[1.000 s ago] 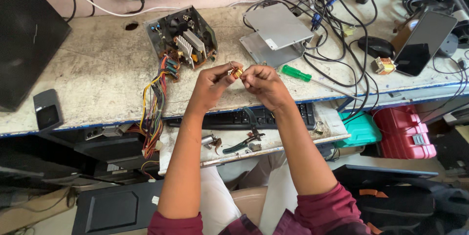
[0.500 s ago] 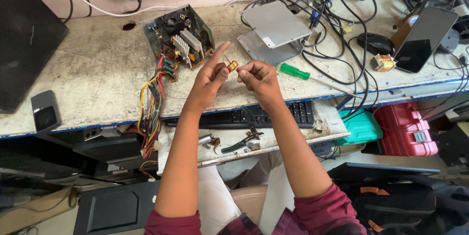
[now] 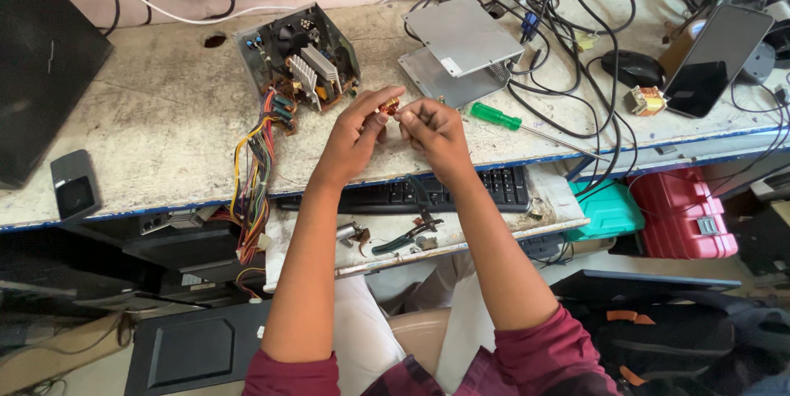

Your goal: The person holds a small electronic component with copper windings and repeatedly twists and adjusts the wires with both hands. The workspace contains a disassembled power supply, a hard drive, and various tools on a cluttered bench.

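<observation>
Here, from the head camera, I see my left hand (image 3: pixel 352 134) and right hand (image 3: pixel 429 126) meeting above the bench (image 3: pixel 148 125), both pinching a small copper-wound coil (image 3: pixel 388 106) between their fingertips. It sits right between the two, equally near both, in front of the opened power supply (image 3: pixel 298 59).

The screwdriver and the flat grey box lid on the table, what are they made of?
The screwdriver seems to have a shiny green plastic handle and a thin, bare metal shaft. The box lid looks like sheet metal: dull grey, flat, with thin folded edges.
</observation>
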